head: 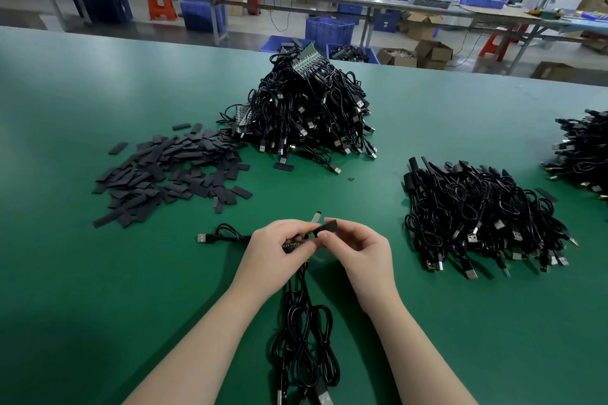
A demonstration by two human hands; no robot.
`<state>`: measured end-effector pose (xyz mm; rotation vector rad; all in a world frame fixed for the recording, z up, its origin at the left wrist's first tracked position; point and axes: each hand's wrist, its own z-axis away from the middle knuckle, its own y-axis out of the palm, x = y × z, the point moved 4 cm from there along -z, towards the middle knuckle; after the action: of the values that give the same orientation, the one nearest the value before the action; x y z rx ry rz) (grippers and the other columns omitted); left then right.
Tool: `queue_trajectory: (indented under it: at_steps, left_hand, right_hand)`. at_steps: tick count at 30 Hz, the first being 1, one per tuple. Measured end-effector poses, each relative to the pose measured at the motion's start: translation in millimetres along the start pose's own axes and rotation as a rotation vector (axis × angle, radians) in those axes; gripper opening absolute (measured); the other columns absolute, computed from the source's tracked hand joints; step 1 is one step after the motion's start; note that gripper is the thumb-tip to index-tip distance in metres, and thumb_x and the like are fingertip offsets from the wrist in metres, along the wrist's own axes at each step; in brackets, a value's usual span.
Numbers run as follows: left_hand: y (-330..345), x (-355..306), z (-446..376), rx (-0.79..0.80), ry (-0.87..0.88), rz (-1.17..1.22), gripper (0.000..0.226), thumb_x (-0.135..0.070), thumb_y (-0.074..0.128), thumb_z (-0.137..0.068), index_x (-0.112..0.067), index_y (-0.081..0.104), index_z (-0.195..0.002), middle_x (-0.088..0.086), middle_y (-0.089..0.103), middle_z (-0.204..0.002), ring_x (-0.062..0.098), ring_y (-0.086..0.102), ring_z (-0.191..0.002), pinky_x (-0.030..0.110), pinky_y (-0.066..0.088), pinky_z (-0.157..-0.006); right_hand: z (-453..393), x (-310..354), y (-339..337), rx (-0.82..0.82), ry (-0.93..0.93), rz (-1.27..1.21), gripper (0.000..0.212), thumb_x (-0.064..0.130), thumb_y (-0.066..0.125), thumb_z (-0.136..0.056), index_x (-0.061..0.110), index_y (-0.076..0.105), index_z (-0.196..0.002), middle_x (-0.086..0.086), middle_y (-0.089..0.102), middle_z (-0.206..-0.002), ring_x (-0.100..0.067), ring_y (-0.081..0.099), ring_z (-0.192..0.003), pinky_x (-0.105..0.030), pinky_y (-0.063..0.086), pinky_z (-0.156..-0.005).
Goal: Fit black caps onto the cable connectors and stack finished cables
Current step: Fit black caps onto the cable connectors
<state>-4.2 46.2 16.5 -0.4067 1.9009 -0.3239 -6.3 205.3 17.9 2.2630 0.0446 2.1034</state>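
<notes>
L hand point(278, 248) and R hand point(357, 248) are meeting at 6 o'clock over the green table point(98, 289), fingertips almost touching. R thumb and forefinger are pinching a black cap point(328, 227), its far end tilting up toward 1 o'clock. L fingers are curling round a small connector board point(292, 246) w/ a ribbed edge, held just under the cap; whether cap and board are touching yet, can't tell. A silver plug tip point(316, 216) is sticking up behind the hands.

Cables point(304, 348) are trailing from the L hand down toward 6 o'clock in loose loops, w/ USB plugs lying at the bottom edge. One more cable point(227, 233) is running out at 9 o'clock from the L hand, ending in a USB plug.

Loose caps point(174, 174) are lying spread at 10 o'clock. The uncapped pile point(306, 105) is heaping at 12 o'clock, some green boards showing on top. The finished stack point(483, 214) is lying at 3 o'clock, well apart from the hands. Another heap point(582, 151) is sitting at the far R edge, partly cut off.
</notes>
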Motion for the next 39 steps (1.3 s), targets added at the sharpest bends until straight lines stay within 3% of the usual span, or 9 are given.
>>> queue_trajectory:
  at_steps: [3,10,13,17,23,29,39]
  left_hand:
    - [0.2,0.2,0.5,0.012,-0.025,0.02,0.034,-0.02,0.075,-0.082,-0.047,0.07,-0.102,-0.029,0.067,-0.102,-0.003,0.063,-0.096,0.01,0.046,-0.083]
    - [-0.3,0.7,-0.3,0.008,-0.021,0.01,0.035,-0.014,0.073,-0.083,-0.042,0.072,-0.104,-0.024,0.069,-0.099,-0.002,0.062,-0.091,0.008,0.045,-0.08]
    - [-0.3,0.0,-0.5,0.02,-0.01,-0.001,0.038,-0.014,0.071,-0.084,-0.046,0.07,-0.104,-0.03,0.067,-0.101,-0.003,0.062,-0.095,0.008,0.045,-0.081]
    - [-0.4,-0.1,-0.8,0.02,-0.006,-0.003,0.038,-0.014,0.072,-0.085,-0.047,0.069,-0.103,-0.03,0.068,-0.1,-0.005,0.062,-0.097,0.008,0.045,-0.083]
    - [0.6,1.7,-0.6,0.039,-0.001,-0.016,0.028,-0.02,0.072,-0.086,-0.036,0.073,-0.109,-0.02,0.07,-0.104,-0.006,0.061,-0.099,0.009,0.046,-0.085]
    - [1.1,1.6,-0.4,0.041,0.017,-0.05,0.026,-0.02,0.072,-0.087,-0.031,0.073,-0.111,-0.026,0.067,-0.101,-0.008,0.06,-0.1,0.007,0.044,-0.086]
    - [1.0,4.7,-0.6,0.005,-0.002,-0.016,0.029,-0.018,0.073,-0.085,-0.038,0.071,-0.105,-0.03,0.066,-0.098,-0.008,0.062,-0.097,0.008,0.046,-0.083]
  right_hand:
    - [-0.7,0.2,0.1,0.017,0.014,0.009,0.021,0.008,0.079,-0.081,0.029,0.08,-0.085,-0.001,0.077,-0.085,-0.01,0.07,-0.078,-0.026,0.058,-0.078]
    - [0.5,0.7,2.8,0.051,0.026,-0.022,0.027,0.002,0.077,-0.081,0.025,0.078,-0.096,-0.002,0.077,-0.087,-0.013,0.072,-0.084,-0.02,0.055,-0.078]
    - [1.8,3.4,4.7,0.093,-0.006,-0.002,0.027,0.004,0.075,-0.083,0.028,0.08,-0.093,0.001,0.078,-0.093,-0.012,0.073,-0.089,-0.02,0.055,-0.08]
    - [1.9,4.9,4.6,0.074,-0.014,0.026,0.027,0.006,0.077,-0.082,0.033,0.081,-0.086,0.002,0.078,-0.088,-0.008,0.072,-0.081,-0.017,0.053,-0.074]
    - [0.9,2.7,2.9,0.063,-0.004,0.013,0.031,0.004,0.077,-0.082,0.034,0.079,-0.091,-0.001,0.077,-0.086,-0.01,0.071,-0.081,-0.019,0.054,-0.077]
    - [1.8,4.0,4.3,0.07,-0.016,0.01,0.034,0.003,0.077,-0.082,0.035,0.079,-0.09,0.003,0.076,-0.082,-0.005,0.07,-0.079,-0.015,0.052,-0.075]
    - [2.9,5.9,3.4,0.043,-0.04,-0.03,0.031,0.002,0.076,-0.082,0.032,0.079,-0.089,-0.003,0.075,-0.082,-0.012,0.069,-0.075,-0.021,0.056,-0.074]
